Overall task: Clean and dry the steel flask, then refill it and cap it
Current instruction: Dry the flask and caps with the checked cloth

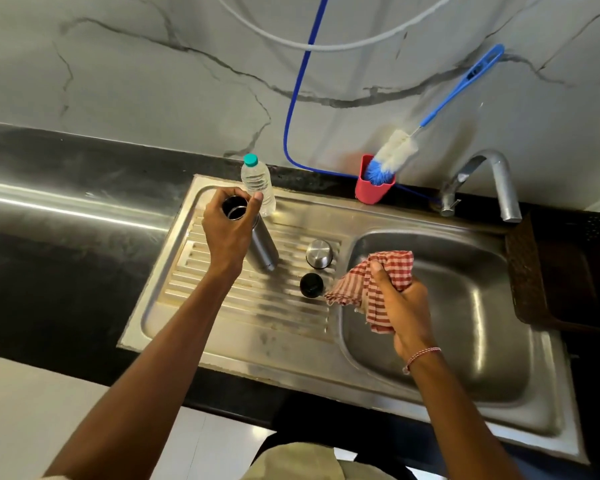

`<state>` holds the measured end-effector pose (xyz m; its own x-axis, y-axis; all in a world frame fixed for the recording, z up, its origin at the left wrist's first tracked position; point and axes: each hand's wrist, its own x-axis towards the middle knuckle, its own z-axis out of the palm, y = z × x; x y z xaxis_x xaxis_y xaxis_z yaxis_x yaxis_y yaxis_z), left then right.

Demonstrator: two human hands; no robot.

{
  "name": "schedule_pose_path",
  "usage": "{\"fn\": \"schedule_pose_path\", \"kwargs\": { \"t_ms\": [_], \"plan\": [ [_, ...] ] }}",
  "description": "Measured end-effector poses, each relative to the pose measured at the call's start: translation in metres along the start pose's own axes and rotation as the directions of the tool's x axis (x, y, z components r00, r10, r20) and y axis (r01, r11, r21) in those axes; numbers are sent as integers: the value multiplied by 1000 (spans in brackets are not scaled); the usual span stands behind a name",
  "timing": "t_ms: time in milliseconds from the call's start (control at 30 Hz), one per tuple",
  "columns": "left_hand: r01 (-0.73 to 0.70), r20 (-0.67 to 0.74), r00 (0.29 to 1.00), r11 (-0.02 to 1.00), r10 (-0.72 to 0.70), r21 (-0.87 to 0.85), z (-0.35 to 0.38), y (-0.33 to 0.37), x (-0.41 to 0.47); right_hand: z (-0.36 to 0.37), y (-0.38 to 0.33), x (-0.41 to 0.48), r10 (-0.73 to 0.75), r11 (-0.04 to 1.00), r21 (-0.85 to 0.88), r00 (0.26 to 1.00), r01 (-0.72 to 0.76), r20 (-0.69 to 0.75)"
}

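Drying seems the step in hand: left hand (227, 230) grips the uncapped steel flask (264, 249) by its mouth on the drainboard (222, 306) left of the basin (465, 323), right hand (404, 306) clutches the checked cloth (394, 268) nearby, which next must wrap the flask's wall.

The flask (262, 245) stands on the drainboard (257, 306) (left of the basin (465, 306)), bottle (258, 183) behind it, caps (318, 253) to its right.

Left hand (226, 233) grips the open flask (261, 247); right hand (406, 306) holds a checked cloth (373, 285).
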<state>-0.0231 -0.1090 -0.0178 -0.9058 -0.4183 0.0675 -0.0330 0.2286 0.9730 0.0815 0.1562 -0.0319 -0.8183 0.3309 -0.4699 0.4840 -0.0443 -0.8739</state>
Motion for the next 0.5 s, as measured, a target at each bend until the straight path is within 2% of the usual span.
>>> {"fn": "schedule_pose_path", "kwargs": {
  "t_ms": [333,500],
  "plan": [
    [5,42,999,999,-8,54,8,-26,9,2,0,3,5,999,-33,998,-7,-63],
    [-20,67,998,998,16,53,6,-28,11,6,-1,3,-6,999,-39,999,4,-48]
  ]
}}
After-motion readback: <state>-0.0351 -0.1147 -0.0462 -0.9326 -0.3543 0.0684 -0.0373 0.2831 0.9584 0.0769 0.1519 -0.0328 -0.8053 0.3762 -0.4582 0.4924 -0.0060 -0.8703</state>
